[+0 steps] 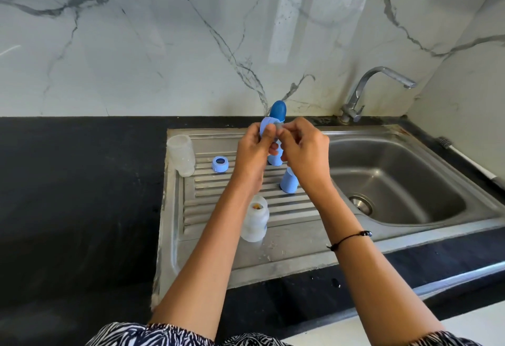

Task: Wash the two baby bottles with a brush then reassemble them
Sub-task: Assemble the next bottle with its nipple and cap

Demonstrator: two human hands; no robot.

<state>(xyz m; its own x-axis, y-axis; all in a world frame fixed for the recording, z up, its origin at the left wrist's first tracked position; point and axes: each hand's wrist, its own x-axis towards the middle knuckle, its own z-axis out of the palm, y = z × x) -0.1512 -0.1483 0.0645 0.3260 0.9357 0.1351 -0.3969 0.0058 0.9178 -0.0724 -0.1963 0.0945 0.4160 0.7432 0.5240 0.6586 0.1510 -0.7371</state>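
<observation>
1. Black stone countertop [68, 209] carries a stainless steel sink unit [273, 258] with a ribbed draining board on the left and a basin [396, 181] on the right; a white marble-look wall [136, 45] with grey veins stands behind
2. Nearest on the draining board, close to its front edge, stands a frosted clear plastic baby bottle body [255, 221], upright and without its top, something yellowish showing at its mouth
3. Further in, near the board's right edge by the basin, stands a light blue plastic cap [289, 181], partly hidden by the right wrist
4. Toward the board's left side lies a light blue screw ring [220, 164], and at the back left corner stands a second frosted clear bottle body [181, 158], tilted a little
5. Above the middle of the board the left hand [254, 146] grips another light blue collar ring [264, 127] with curled fingers, while the right hand [303, 148] pinches a small translucent teat [279, 126] at that ring; the two hands meet there
6. Just behind the hands stands a blue-headed bottle brush [277, 110] on a light blue base, upright near the board's back edge
7. At the sink's back right corner rises a chrome tap [363, 91], its spout pointing right
</observation>
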